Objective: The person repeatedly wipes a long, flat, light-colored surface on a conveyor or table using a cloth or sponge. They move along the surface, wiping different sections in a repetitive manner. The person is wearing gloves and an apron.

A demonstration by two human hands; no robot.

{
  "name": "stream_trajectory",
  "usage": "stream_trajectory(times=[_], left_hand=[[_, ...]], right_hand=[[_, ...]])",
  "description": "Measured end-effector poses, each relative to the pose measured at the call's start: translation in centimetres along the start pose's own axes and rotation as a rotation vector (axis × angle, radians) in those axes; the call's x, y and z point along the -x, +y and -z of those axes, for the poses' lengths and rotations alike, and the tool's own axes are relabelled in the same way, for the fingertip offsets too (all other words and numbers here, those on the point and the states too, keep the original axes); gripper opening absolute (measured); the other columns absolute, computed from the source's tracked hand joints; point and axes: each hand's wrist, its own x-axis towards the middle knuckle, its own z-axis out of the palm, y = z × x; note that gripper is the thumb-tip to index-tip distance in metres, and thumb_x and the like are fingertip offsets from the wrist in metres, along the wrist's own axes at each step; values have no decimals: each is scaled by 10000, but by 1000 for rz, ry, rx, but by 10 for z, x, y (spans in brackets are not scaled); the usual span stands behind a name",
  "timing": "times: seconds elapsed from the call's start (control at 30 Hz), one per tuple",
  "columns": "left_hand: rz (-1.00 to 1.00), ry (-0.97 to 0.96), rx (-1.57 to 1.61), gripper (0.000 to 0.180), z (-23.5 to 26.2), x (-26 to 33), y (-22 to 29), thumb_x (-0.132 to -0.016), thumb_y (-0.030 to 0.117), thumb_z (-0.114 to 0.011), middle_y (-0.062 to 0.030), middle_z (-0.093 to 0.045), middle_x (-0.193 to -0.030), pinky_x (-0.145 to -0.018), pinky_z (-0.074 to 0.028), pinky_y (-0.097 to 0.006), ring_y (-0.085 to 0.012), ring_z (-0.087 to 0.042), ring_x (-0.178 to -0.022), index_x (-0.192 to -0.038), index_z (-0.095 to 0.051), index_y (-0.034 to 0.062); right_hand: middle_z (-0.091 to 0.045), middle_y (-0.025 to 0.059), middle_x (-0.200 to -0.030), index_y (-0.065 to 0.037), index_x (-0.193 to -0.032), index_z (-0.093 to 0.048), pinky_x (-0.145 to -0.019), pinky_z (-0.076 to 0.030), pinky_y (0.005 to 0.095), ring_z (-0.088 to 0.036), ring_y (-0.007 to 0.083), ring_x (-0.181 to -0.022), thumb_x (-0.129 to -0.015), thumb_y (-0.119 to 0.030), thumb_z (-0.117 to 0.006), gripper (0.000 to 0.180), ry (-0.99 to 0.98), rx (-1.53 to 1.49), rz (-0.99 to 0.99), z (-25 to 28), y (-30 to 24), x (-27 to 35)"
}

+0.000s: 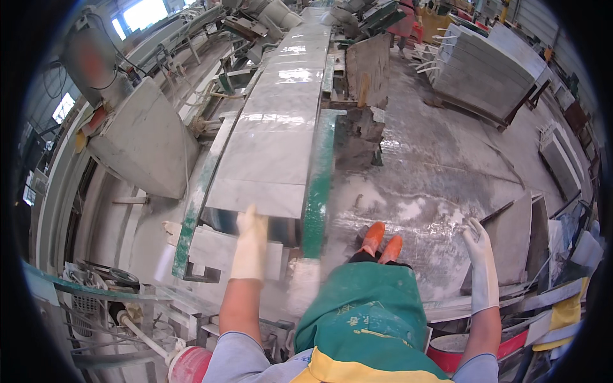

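My left hand [251, 231], in a pale rubber glove, is at the near edge of a flat whitish stone slab [260, 185]. A finger or thumb reaches over the edge, with the rest of the hand below it, closed on the slab. The slab lies at the near end of a conveyor line, with more wet, shiny slabs [281, 112] in a row behind it. Well to the right, my right hand [477, 239], also gloved, is raised in the air with fingers apart and nothing in it.
Green-painted rails [318, 191] flank the conveyor. Beyond the left rail stands a large grey machine panel [145, 140]. Stacked slabs [479, 73] rest on a rack at far right, and upright slabs [511, 239] lean nearby. The floor [421, 185] is wet. A person in red [403, 22] stands far back.
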Motion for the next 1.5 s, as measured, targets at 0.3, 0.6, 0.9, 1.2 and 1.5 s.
stream_trajectory(times=[0.3,0.6,0.9,1.2,1.5], left_hand=[[42,11,-513,315,17,-31,1,-975,133,-494,-175,-564,-1212,-883,-558,-466,-315,-623,-1059,-1256,-459,-6],[61,-314,-1163,513,37,-21,50,-926,422,-562,-236,-665,-989,-753,-567,-399,-310,-689,-811,-1064,-597,-71],[-1158,-453,-1714,495,-11,1,53,-927,329,-503,-229,-550,-1306,-1048,-398,-415,-355,-533,-1207,-1281,-528,-15],[-920,-287,-2126,601,-27,-40,-6,-964,388,-406,-205,-366,-1490,-1181,-132,-442,-349,-290,-1408,-1439,-378,21],[-1000,-316,-2037,574,-25,-39,-6,-950,366,-441,-196,-402,-1462,-1173,-149,-449,-347,-320,-1386,-1412,-413,28]], right_hand=[[-598,199,-1256,68,-1278,-544,-969,-432,306,-567,210,-1161,-824,-174,-620,520,11,105,-104,15,3,43],[-587,213,-1267,82,-1287,-527,-997,-420,323,-565,233,-1173,-852,-169,-632,513,36,128,-310,50,57,81],[-579,232,-1236,-19,-1249,-569,-991,-401,444,-536,387,-1126,-920,-230,-548,392,556,1070,-165,227,139,171],[-511,223,-1353,-11,-1324,-525,-1062,-366,428,-484,362,-1241,-1004,-421,-334,554,603,918,-860,327,178,261],[-607,171,-1235,-33,-1227,-587,-936,-463,430,-574,360,-1112,-1008,-424,-346,509,697,1020,-904,313,178,262]])
